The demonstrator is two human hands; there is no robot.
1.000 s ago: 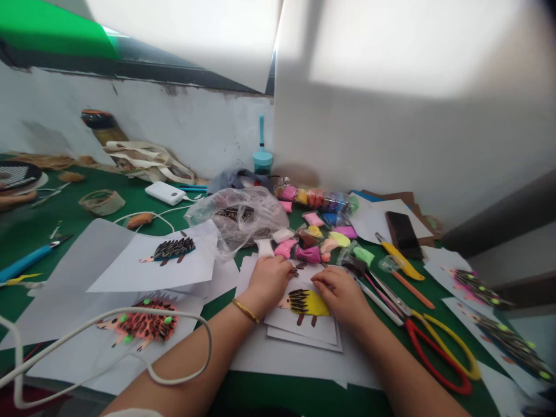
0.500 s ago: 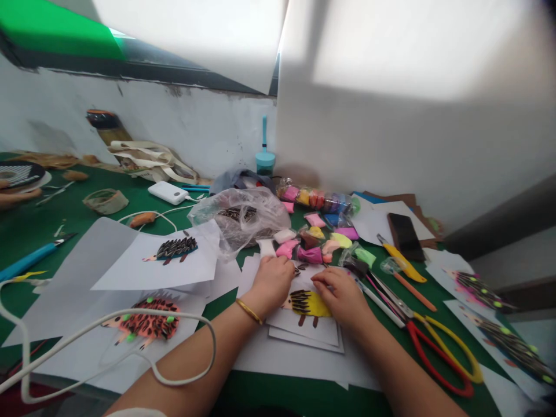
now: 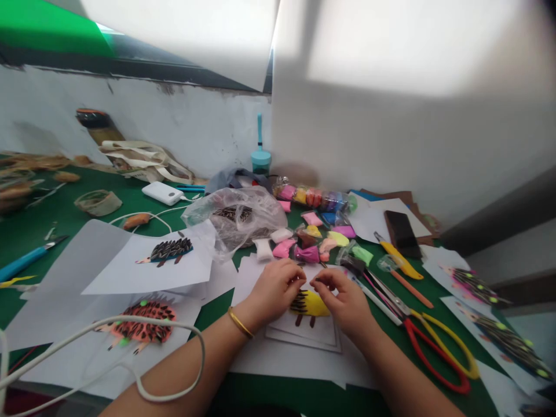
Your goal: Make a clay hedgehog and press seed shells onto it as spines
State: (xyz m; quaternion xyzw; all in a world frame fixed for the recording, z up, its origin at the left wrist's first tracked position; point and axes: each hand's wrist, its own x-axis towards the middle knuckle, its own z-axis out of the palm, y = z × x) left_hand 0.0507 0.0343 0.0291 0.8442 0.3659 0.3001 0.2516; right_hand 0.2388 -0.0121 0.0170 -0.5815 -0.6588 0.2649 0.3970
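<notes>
- A white cable (image 3: pixel 202 356) loops across the lower left of the frame, over the person's left forearm.
- A gold bangle (image 3: pixel 238 323) sits on the left wrist, just below centre.
- The left hand (image 3: pixel 275 286) is curled, thumb and fingertips pinched together. Whatever is between them is too small to make out.
- The right hand (image 3: pixel 343 296) is curled the same way. Its pinched tips point left and almost meet those of the left hand.
- Both hands hover over the top edge of a yellow clay hedgehog (image 3: pixel 311 305). It lies flat at frame centre, with dark seeds stuck in rows on its left part.
- The hedgehog lies on a small stack of white sheets (image 3: pixel 321 335) on the green table (image 3: pixel 278 398).
- An orange hedgehog (image 3: pixel 141 327) lies on paper at lower left.
- Red-and-yellow scissors (image 3: pixel 438 354) lie at lower right, just beside the right wrist.
- Further up on the left, a blue hedgehog (image 3: pixel 167 250) covered in seeds lies on its own sheet.
- Just above the hands are small coloured clay packets (image 3: pixel 310 238), with a clear plastic bag of seeds (image 3: pixel 237 217) to their left.
- A yellow knife (image 3: pixel 397 255) and a black phone (image 3: pixel 402 231) lie to the right of the packets.
- At the far wall stand a white power bank (image 3: pixel 163 193) and a teal cup (image 3: pixel 260 159).
</notes>
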